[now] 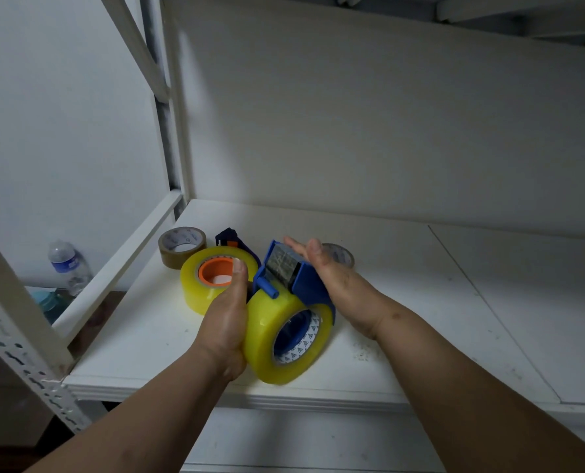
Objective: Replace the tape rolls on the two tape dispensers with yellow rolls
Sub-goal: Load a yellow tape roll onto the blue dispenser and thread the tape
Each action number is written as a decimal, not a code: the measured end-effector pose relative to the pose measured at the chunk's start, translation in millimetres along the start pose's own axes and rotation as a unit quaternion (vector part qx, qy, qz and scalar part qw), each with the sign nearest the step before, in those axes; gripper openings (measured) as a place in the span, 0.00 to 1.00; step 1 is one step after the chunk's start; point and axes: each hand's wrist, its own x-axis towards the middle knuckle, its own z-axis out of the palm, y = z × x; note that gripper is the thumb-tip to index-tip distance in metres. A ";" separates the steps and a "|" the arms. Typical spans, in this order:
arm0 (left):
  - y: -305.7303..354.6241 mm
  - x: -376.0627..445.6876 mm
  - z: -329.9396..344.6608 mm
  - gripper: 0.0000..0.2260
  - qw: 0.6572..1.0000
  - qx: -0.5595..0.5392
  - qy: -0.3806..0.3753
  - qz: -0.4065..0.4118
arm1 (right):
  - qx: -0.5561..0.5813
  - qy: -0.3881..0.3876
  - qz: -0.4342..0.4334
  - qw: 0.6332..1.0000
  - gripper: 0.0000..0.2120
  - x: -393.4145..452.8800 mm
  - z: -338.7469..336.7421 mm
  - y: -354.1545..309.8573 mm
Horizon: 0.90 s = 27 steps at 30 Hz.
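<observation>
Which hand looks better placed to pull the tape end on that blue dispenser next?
The right hand, probably. It lies flat and open on the blue dispenser, beside the tape end at its front. The left hand is busy steadying the yellow roll mounted on it.

grey roll (340,254): mostly behind right hand (322,271) | left fingers: hidden

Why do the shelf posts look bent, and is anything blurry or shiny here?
Head view: the wide lens bows the shelf post; dim, soft light overall; a pale sheen on the near yellow roll; the water bottle looks slightly soft.
</observation>
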 end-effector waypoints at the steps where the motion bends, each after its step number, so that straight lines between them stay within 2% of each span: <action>1: -0.8 0.6 -0.3 0.27 1.000 -0.002 0.003 -0.008 | 0.008 -0.002 0.012 1.000 0.40 0.7 -2.4 2.5; 6: -0.4 2.5 0.9 0.31 0.998 -0.014 0.025 -0.058 | 0.046 0.011 0.066 0.997 0.47 3.6 -8.6 23.4; 10: 8.1 4.9 1.4 0.34 0.992 -0.059 0.037 -0.106 | 0.073 0.016 0.052 0.996 0.37 2.5 -11.2 35.5; 15: 16.5 10.8 3.3 0.37 0.981 -0.098 0.047 -0.160 | 0.010 0.017 0.047 0.999 0.26 0.3 -12.3 39.0; 21: 18.2 15.5 5.6 0.37 0.980 -0.091 0.048 -0.169 | -0.178 0.082 0.064 0.979 0.24 7.4 -9.1 42.4; 27: 24.4 22.3 4.4 0.35 0.986 -0.037 0.020 -0.159 | -0.230 0.091 0.081 0.966 0.33 15.3 -9.3 46.3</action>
